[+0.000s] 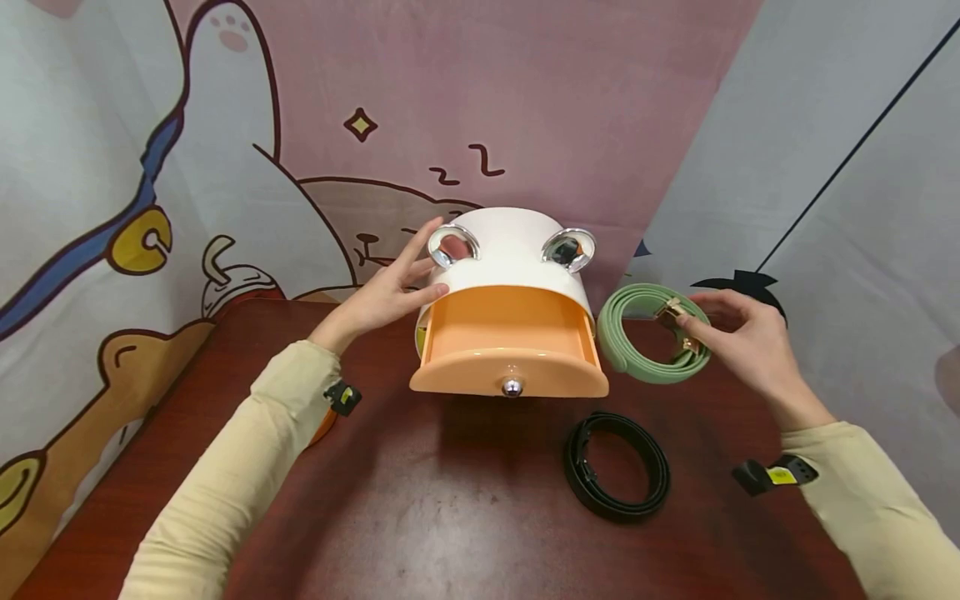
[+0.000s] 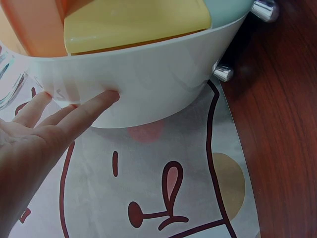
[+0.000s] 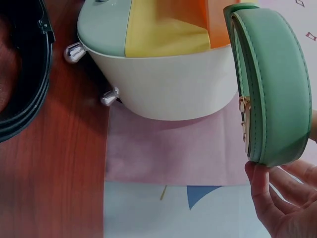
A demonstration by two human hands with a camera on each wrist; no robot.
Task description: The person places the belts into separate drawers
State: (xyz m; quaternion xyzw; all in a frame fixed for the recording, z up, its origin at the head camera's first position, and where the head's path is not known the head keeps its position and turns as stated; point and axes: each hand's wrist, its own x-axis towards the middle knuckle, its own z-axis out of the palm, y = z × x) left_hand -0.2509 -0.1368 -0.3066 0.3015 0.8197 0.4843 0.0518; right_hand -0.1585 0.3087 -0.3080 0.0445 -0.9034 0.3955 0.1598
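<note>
Right hand (image 1: 752, 346) pinches a coiled green belt (image 3: 282, 89), above far right corner of the desk (image 1: 435, 508), left hand (image 1: 382, 292) spreads against white box (image 1: 513, 242) at far edge, its orange drawer (image 1: 465, 371) standing out, black belt (image 1: 622, 505) lies toward right edge.

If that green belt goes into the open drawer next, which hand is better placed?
Probably the right hand: it grips the green belt beside the open orange drawer. The left hand touches the opposite side of the white cabinet, holding no belt.
</note>
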